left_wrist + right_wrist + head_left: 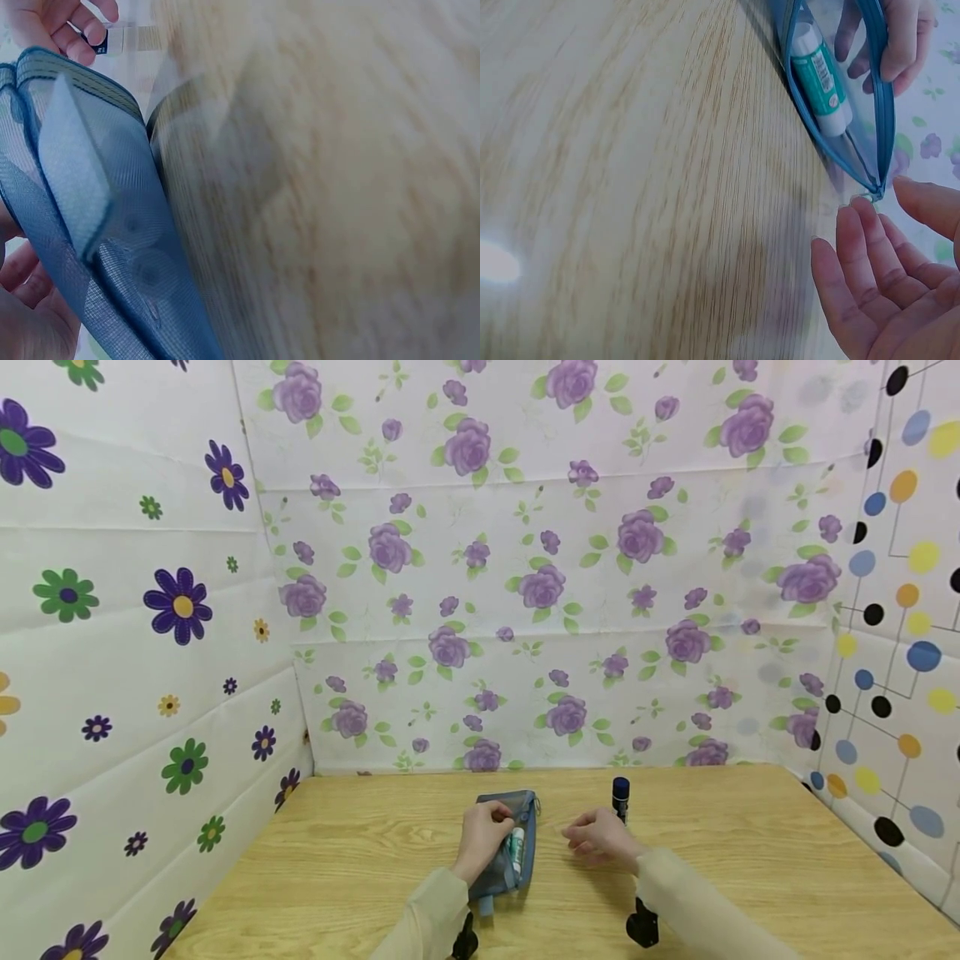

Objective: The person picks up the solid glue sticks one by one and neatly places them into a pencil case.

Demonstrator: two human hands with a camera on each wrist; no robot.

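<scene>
A blue mesh zipper pouch (491,881) lies on the table with its zipped side gaping. Inside it rests a white and green glue stick (819,79), seen through the opening. My left hand (482,837) pinches the pouch's upper edge, fingers and thumb curled round the zipper band (884,97). To the right of the pouch, my right hand (602,835) hovers with relaxed fingers and nothing in them. In the right wrist view its fingertips come close to the zipper's end. Just behind that hand stands an upright dark-blue-capped stick (620,795), its lower part partly hidden.
The wood-grain table (360,852) spreads out to both sides of the pouch. Flower-patterned sheets (465,568) close off the back and left, and a dotted sheet (892,693) stands on the right. Black wrist straps (642,924) sit at both cuffs.
</scene>
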